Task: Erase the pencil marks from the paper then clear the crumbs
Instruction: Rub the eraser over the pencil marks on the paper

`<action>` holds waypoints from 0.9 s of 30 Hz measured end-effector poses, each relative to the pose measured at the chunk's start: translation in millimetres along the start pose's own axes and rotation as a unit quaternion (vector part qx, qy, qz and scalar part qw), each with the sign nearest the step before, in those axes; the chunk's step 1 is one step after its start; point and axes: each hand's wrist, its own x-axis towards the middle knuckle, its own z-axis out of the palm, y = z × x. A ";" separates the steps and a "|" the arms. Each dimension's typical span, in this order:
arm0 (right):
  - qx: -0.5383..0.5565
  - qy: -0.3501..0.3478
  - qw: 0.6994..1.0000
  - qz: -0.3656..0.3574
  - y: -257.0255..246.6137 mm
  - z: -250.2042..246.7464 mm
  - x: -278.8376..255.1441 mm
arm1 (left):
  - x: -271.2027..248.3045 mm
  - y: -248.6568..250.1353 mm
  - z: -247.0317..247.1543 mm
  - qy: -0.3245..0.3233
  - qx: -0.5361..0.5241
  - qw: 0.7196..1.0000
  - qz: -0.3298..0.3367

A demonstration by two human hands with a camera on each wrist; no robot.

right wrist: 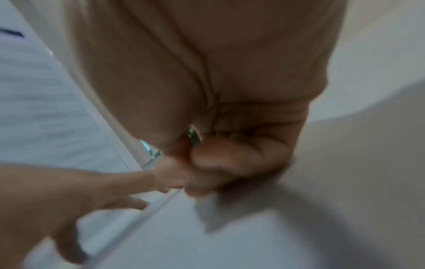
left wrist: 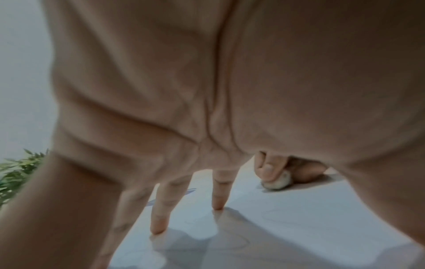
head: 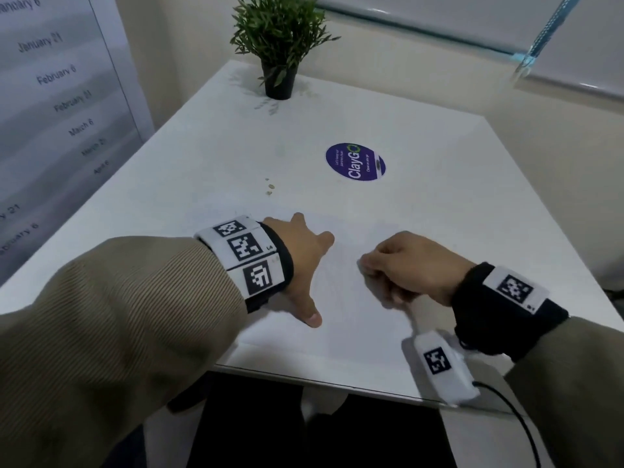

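Observation:
A white sheet of paper [head: 341, 309] lies near the front of the white table [head: 209, 157], with faint pencil curves [left wrist: 276, 213] on it. My left hand [head: 305, 265] presses the paper's left part with spread, straight fingers [left wrist: 218, 196]. My right hand [head: 374, 265] is curled to the right of it and pinches a small greyish eraser [left wrist: 277, 182] whose end touches the paper. The head view hides the eraser under the fingers. The right wrist view is blurred and shows only the curled right hand [right wrist: 218, 163] and the left hand [right wrist: 69, 200]. A few small beige bits [head: 270, 188] lie beyond the paper.
A potted green plant [head: 280, 45] stands at the table's far edge. A round purple sticker [head: 355, 162] is stuck to the tabletop past the paper. A wall chart with dates [head: 60, 79] hangs at the left. The table's front edge [head: 320, 380] runs just below my hands.

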 end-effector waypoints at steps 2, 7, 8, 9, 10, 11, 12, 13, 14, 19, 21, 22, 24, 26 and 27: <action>-0.083 0.002 0.996 -0.041 -3.7 3.2 -2.0 | 2.8 1.6 1.0 0.000 0.003 1.000 -0.009; -0.129 -0.037 0.990 -0.046 -5.8 7.5 -3.5 | 3.9 3.9 0.3 0.004 -0.001 1.000 -0.020; -0.127 0.004 0.991 -0.039 -4.2 3.0 0.5 | 3.4 4.5 0.1 0.002 -0.004 1.000 -0.021; -0.133 0.029 0.990 -0.041 -4.1 2.1 2.7 | 2.7 4.8 -0.5 0.002 -0.004 1.000 -0.021; -0.143 0.027 0.988 -0.050 -5.0 4.8 1.8 | 2.2 4.8 -0.4 0.002 -0.001 1.000 -0.020; -0.159 0.004 0.985 -0.063 -6.7 9.5 -0.4 | 1.7 4.2 -1.3 0.003 0.004 1.000 -0.017; -0.171 -0.030 0.982 -0.070 -8.8 14.6 -4.2 | 1.2 4.2 -0.8 0.004 0.007 1.000 -0.014; -0.172 -0.048 0.981 -0.070 -10.0 16.4 -5.7 | 0.9 4.7 -1.2 0.005 0.009 1.000 -0.012; -0.162 -0.041 0.984 -0.064 -9.0 12.8 -2.4 | 1.1 4.8 -1.9 0.007 0.011 1.000 -0.012; -0.166 0.019 0.984 -0.065 -9.2 9.3 6.0 | 0.1 4.4 -2.2 0.011 0.016 1.000 -0.008; -0.176 -0.035 0.981 -0.073 -11.8 17.1 0.4 | 1.0 6.0 -5.0 0.014 0.026 1.000 -0.012; -0.162 -0.026 0.984 -0.065 -10.2 12.7 3.7 | 1.4 7.4 -7.2 0.010 0.027 0.999 -0.018; -0.145 0.047 0.987 -0.050 -6.7 1.4 12.4 | 0.6 9.9 -9.0 -0.002 0.022 0.999 -0.027; -0.168 0.060 0.982 -0.061 -7.0 4.0 12.8 | -0.5 7.6 -5.0 0.002 0.020 0.999 -0.025; -0.183 0.034 0.980 -0.075 -8.8 9.9 9.9 | -0.2 4.3 -1.4 0.007 0.017 1.000 -0.023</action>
